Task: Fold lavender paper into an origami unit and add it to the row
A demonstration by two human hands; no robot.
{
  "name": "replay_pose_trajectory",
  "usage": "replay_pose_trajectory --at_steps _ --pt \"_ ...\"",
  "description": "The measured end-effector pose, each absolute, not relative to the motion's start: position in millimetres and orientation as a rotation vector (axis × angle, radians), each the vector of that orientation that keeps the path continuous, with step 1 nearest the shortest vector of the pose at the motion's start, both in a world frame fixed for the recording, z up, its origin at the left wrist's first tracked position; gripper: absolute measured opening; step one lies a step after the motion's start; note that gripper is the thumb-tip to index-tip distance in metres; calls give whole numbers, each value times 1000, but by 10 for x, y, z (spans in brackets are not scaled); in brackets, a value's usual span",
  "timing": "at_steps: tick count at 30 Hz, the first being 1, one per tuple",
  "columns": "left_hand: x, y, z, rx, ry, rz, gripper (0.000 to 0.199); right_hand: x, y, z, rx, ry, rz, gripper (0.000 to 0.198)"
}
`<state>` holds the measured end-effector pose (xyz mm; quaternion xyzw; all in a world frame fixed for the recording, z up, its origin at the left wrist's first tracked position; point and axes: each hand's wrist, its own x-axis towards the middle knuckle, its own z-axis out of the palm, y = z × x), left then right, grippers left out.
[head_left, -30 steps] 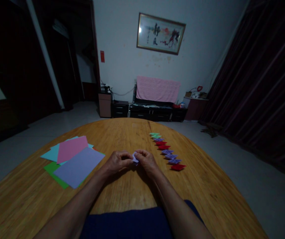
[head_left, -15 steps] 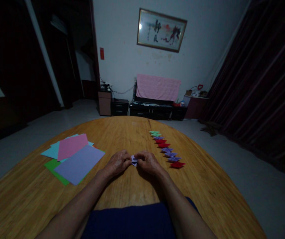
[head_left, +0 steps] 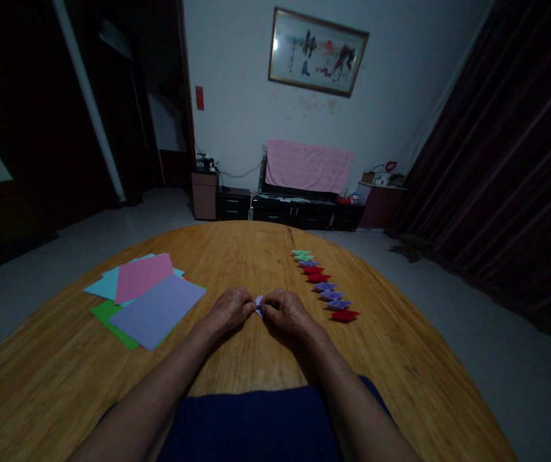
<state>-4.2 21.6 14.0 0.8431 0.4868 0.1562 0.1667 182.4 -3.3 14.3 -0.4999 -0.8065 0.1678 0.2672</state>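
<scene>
Two hands (head_left: 229, 310) (head_left: 287, 311), pinched purple paper (head_left: 258, 300), wooden table (head_left: 249, 366)

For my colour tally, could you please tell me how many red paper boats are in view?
3: one red paper boat at the row's near end; a second and third, adjacent, farther along, between purple paper boats.

My camera faces a pale, stained wall (head_left: 237, 58), where I see a gold-framed calligraphy picture (head_left: 318, 52) hung above a draped pink cloth (head_left: 308, 167) and a low, glossy black cabinet (head_left: 275, 213). A dark purple pleated curtain (head_left: 489, 179) falls along my right, a dark doorway (head_left: 157, 70) stands on my left, and pale tiled floor (head_left: 477, 308) spreads beyond the rounded wooden counter (head_left: 237, 253) in dim light.
</scene>
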Motion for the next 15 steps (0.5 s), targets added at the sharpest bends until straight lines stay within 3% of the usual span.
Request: replay_pose_trajectory --at_steps 7,15 --pt "5 337 166 2235 1447 327 38 1729 -16 119 -1590 -2153 218 28" --pt "44 512 250 2136 1399 198 27 1682 39 113 -1794 -2074 176 26"
